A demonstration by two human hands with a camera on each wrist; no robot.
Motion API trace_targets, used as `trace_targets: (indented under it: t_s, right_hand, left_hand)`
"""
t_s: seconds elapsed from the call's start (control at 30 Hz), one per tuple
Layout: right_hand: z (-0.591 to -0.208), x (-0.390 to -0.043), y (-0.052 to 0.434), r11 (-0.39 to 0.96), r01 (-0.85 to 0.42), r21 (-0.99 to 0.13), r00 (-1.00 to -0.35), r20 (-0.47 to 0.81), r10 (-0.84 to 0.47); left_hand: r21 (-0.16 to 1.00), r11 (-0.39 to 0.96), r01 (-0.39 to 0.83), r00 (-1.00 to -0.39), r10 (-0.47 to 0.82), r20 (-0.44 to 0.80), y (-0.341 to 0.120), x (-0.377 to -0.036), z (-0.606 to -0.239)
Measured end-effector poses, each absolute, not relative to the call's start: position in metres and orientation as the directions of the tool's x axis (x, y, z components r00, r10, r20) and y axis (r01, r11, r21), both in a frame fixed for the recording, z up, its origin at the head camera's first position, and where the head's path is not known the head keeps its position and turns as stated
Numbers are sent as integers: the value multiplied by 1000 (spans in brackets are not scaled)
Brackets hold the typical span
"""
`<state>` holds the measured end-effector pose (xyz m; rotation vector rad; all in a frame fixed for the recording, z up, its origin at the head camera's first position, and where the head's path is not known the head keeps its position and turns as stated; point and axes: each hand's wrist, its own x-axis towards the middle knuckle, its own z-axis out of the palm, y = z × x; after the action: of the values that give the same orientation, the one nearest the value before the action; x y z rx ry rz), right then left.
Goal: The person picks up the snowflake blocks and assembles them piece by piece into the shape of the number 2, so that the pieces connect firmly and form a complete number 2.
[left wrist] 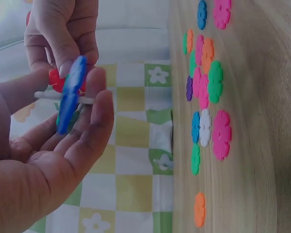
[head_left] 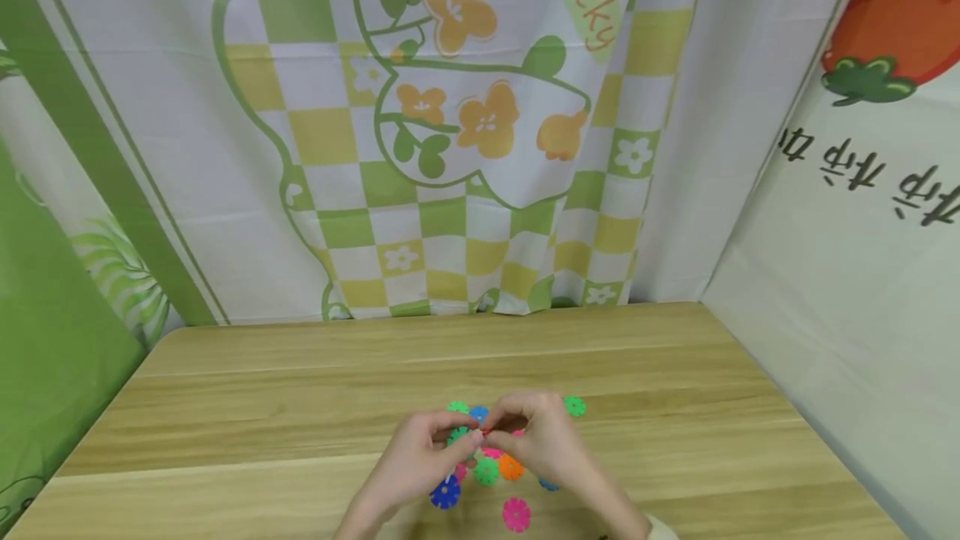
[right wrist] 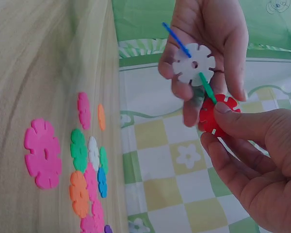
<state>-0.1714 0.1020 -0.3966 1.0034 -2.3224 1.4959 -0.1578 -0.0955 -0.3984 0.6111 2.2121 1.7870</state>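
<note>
Nearest the camera, my left hand point(left wrist: 43, 167) is cupping, its fingers curling around a chain point(right wrist: 199, 75) of thin, notched plastic discs. Seen from my right wrist, its long axis is slanting from the blue disc point(right wrist: 176, 39) at upper left, through the white disc point(right wrist: 184, 73) and green disc point(right wrist: 207, 88), toward the red disc point(right wrist: 211, 121) at lower right. Blue and green are standing edge-on there, crossing the white one's flat, round face. My right hand point(right wrist: 266, 170) is pinching the red end between thumb and fingers, and everything linked is hanging above the wood-grained surface point(head_left: 315, 407). Loose flower-edged pieces are lying below, including a pink disc point(right wrist: 42, 154); behind, a checked curtain point(head_left: 450, 232) is hanging in soft folds.
</note>
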Motion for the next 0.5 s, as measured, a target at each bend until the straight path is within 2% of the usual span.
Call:
trace_targets:
  t_s: [0.13,0.27,0.5]
  right_hand:
    - [-398,-171,100,250,-656,-713,-732,517,-445]
    - [-398,-171,101,248,-660,-709,-722,508,-469]
    - [-403,-175,112,307,-560,-770,-794,393,-463]
  left_hand:
    - [974,147,175,-887,452,91,-95,-157,-399]
    - [968,183,173,-898,434,79,-96,-156,-398]
    - [947,259,191,-915,396,77,-99,-157,-397]
